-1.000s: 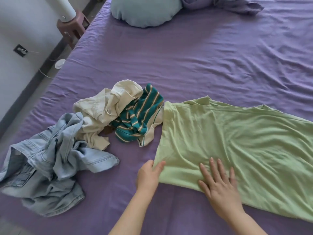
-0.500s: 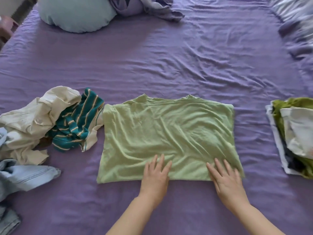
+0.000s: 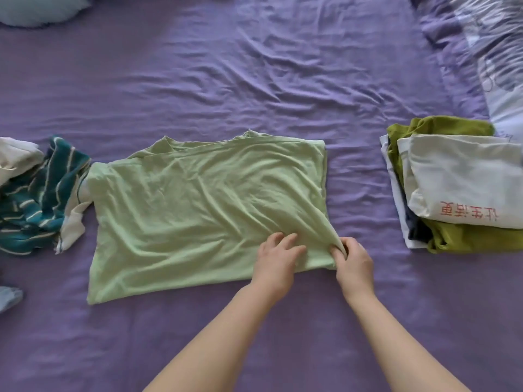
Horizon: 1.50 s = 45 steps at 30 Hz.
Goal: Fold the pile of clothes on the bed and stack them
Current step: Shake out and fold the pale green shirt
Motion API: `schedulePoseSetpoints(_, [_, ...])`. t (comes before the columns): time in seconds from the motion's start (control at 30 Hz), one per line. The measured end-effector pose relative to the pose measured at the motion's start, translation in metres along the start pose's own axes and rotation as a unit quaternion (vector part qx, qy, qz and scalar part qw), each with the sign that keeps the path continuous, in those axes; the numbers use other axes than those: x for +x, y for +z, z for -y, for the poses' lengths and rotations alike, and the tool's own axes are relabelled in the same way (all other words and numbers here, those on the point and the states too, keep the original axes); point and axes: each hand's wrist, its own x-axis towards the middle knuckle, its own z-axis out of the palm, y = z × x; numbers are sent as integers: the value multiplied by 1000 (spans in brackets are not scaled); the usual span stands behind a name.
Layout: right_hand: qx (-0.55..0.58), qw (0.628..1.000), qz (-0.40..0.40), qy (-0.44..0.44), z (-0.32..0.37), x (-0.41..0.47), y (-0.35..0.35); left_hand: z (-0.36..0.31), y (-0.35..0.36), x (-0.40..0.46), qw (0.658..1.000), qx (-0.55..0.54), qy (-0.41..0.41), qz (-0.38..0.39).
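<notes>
A light green shirt (image 3: 198, 205) lies folded into a wide rectangle in the middle of the purple bed (image 3: 254, 80). My right hand (image 3: 352, 260) pinches the shirt's near right corner, and the cloth rises in a small peak between its fingers. Just left of it, my left hand (image 3: 276, 257) rests on the shirt's near edge with fingers bent. At the left edge lies the unfolded pile: a teal striped garment (image 3: 36, 199), a cream garment (image 3: 14, 158) and a bit of pale denim (image 3: 8, 297). A stack of folded clothes (image 3: 452, 188) sits at the right, a white shirt with red lettering on top.
A pale blue pillow (image 3: 36, 9) shows at the top left corner. A patterned lilac quilt (image 3: 486, 52) is bunched at the top right, behind the folded stack. Wrinkled purple sheet stretches beyond the green shirt and in front of it.
The view swung right and closer, bringing the folded stack in. Both hands slid right along the shirt's near edge; the right hand went from lying flat to pinching the corner.
</notes>
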Motion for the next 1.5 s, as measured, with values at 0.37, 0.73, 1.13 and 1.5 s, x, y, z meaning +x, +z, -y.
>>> schedulePoseSetpoints(0.37, [44,997,-3,-68,49,85,1,-12,-25,62,996,85,14,-28])
schedulePoseSetpoints(0.73, [10,998,-57,-21,87,169,8,4,-10,78,991,135,12,21])
schedulePoseSetpoints(1.13, [79,993,87,-13,50,83,8,-4,-53,70,930,-355,-82,-50])
schedulePoseSetpoints(1.5, [207,918,322,-102,166,35,26,38,-141,22,716,-682,-142,-40])
